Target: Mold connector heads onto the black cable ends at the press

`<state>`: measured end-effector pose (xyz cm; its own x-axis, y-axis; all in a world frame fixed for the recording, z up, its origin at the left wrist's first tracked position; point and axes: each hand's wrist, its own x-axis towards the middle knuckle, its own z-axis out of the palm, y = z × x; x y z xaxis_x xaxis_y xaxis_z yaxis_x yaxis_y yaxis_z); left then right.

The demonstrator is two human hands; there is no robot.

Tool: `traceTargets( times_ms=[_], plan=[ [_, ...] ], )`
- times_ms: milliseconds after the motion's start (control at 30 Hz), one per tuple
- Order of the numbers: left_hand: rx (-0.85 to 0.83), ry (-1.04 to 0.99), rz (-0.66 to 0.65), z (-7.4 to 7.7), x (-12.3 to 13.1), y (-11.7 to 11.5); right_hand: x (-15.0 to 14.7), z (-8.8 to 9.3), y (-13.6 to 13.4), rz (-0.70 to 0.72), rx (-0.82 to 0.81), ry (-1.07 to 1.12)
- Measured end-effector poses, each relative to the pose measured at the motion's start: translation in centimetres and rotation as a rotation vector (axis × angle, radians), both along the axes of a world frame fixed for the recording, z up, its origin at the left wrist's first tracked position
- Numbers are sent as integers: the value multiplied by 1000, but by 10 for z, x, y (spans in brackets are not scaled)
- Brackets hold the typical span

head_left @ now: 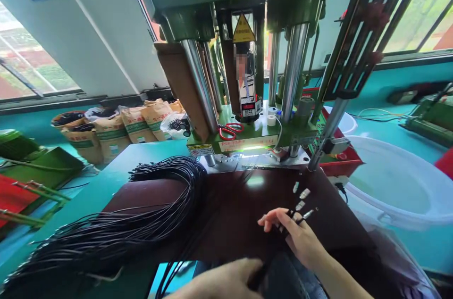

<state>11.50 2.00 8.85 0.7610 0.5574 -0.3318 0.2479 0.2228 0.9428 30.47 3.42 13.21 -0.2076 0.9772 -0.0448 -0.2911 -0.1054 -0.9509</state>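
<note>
My right hand point(300, 238) is closed around several black cables, whose metal plug ends point(300, 205) stick out past the fingers over the dark brown worktop point(233, 204). Nearer to me, my left hand point(230, 281) is smeared by motion and cut off by the lower edge. A dark strand of the black cables point(257, 276) shows in its grip, close to my lap. To the left lies a large curved bundle of black cables point(187, 190) across the table, its ends reaching the near left corner.
Beyond the worktop stands a green press point(233, 129) with steel columns. Red-handled scissors point(230, 131) rest on its base. A white round tub point(392, 181) is on the right, beside a red box point(343, 160). Paper sacks point(111, 136) line the back wall.
</note>
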Motion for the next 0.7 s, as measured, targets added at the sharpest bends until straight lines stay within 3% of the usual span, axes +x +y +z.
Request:
traceTargets(
  times_ms=[67,167,267,367,500,567,700],
  plan=[
    [-116,-119,36,20,25,9,-5,-3,1,71,15,-79],
    [-127,-261,295,40,59,19,-1,-3,7,131,-64,12],
    [-199,-258,346,42,72,23,18,10,22,29,20,132],
    [-264,-250,293,37,72,25,36,31,40,-68,177,-57],
    [-335,-333,341,38,76,28,40,49,53,213,213,-458],
    [-378,-363,365,41,80,32,36,52,55,324,261,-555],
    [-405,-395,392,46,89,41,29,54,53,413,247,-634]
  ],
)
